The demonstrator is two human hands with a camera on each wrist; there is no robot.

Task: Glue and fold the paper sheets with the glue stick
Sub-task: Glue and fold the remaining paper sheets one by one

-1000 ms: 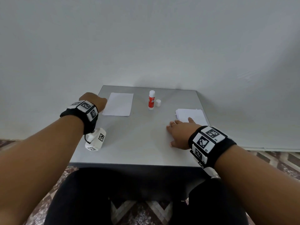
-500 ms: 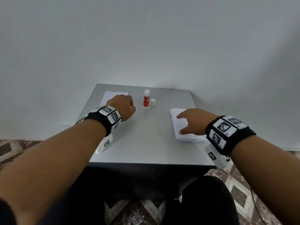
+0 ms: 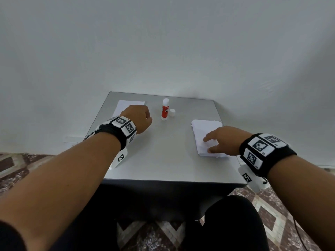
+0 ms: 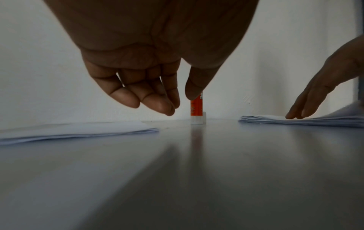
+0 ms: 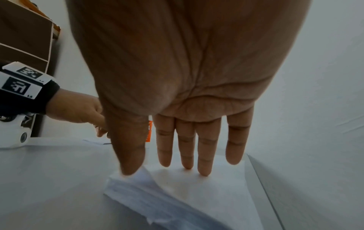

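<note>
Since the frame half a second earlier, the left hand (image 3: 138, 118) has advanced only slightly toward the red glue stick with white ends (image 3: 165, 109), and the right hand (image 3: 223, 140) has settled lower on the stack of white paper sheets (image 3: 203, 126). The left hand hovers above the grey desk (image 3: 163, 156), its fingers (image 4: 157, 104) loosely curled and holding nothing, just short of the glue stick. The glue stick stands upright near the far edge of the desk, with its small white cap (image 3: 172, 112) just beside it. A second white paper pile (image 3: 126, 105) lies partly under the left hand. The right hand's fingers (image 5: 204, 155) are straight, tips pressing the stack, thumb at its near corner.
</note>
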